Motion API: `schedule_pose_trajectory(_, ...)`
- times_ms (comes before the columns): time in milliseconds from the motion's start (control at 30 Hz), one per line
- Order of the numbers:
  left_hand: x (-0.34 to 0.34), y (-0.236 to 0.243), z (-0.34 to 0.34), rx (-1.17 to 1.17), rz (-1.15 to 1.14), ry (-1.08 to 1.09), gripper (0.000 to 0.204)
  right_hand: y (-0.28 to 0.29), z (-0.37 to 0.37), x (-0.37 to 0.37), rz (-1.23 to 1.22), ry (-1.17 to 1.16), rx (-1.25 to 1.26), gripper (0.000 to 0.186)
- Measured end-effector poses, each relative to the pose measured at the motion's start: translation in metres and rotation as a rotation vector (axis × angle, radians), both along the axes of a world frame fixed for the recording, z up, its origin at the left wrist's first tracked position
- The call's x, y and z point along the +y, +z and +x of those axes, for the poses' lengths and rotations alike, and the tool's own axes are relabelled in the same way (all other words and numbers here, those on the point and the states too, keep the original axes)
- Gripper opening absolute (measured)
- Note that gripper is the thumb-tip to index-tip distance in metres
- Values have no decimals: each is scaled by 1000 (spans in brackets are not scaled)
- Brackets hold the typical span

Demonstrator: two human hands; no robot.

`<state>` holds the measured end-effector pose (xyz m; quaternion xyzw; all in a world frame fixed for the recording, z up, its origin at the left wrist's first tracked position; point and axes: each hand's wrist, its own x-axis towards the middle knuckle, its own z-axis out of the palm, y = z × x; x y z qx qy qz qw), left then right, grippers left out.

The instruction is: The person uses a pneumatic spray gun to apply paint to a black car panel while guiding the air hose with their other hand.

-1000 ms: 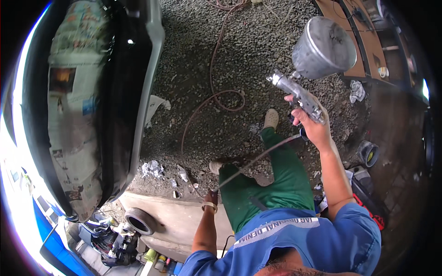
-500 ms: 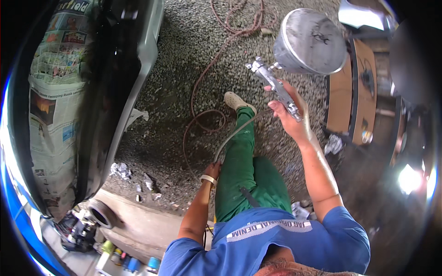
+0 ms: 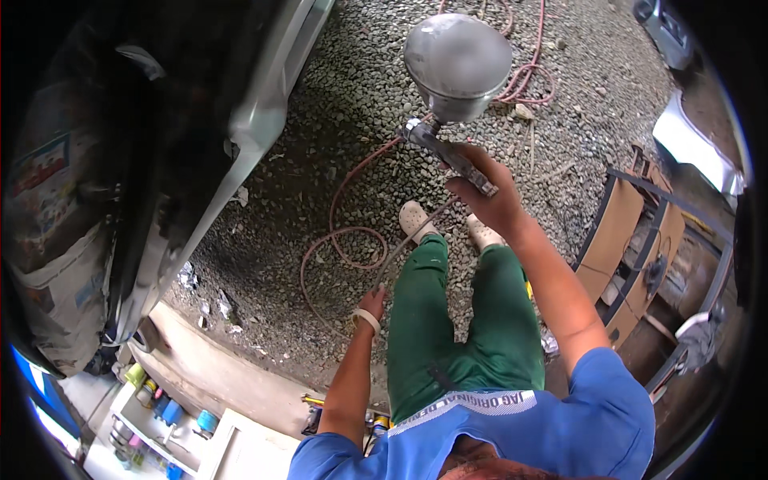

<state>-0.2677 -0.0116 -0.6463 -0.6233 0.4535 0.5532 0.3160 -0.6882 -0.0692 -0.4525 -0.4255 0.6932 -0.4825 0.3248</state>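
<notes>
A metal spray gun (image 3: 448,154) is gripped in my right hand (image 3: 498,196), its fingers wrapped round the handle. A round grey cup (image 3: 458,68) sits at the gun's far end, tilted toward the view. From the handle's lower end a thin grey air hose (image 3: 410,238) runs down to my left hand (image 3: 373,302), which is closed around it beside my left thigh. A dark vehicle body with a pale grey edge (image 3: 260,120) stands at the left, partly covered by newspaper (image 3: 64,280). The gun's trigger is hidden by my fingers.
A reddish hose (image 3: 340,200) lies looped on the gravel (image 3: 360,88). Brown panels on a frame (image 3: 640,264) stand at the right. A concrete ledge (image 3: 216,360) runs along the lower left, with a white tray (image 3: 160,432) of bottles and cans beyond it.
My right hand has swung the spray gun and cup leftward in view, closer to the vehicle. The view has shifted, and both my shoes now show. My left hand still holds the hose.
</notes>
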Motion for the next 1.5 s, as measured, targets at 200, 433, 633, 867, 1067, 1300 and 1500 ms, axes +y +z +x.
schedule_pose_trajectory(200, -18, -90, -38, 25, -288, 218, 41, -82, -27, -53, -99, 55, -88, 51)
schedule_pose_trajectory(433, -54, -157, -62, 102, -382, 291, 37, -241, -25, -118, -299, 153, -245, 47)
schedule_pose_trajectory(633, -25, -151, -26, 59, -412, 196, 39, -331, -6, -171, -471, 157, -276, 46)
schedule_pose_trajectory(867, 29, -59, -2, -110, -435, 80, 33, -365, 18, -192, -405, 310, -460, 49)
schedule_pose_trajectory(1067, 19, -34, -31, -113, -382, 116, 36, -391, 11, -223, -783, 75, -165, 46)
schedule_pose_trajectory(1300, -17, -51, -60, 36, -403, 66, 34, -388, -32, -253, -608, 56, -281, 45)
schedule_pose_trajectory(1500, -40, -61, -89, 178, -324, 70, 46, -383, -119, -304, -508, -123, -293, 44)
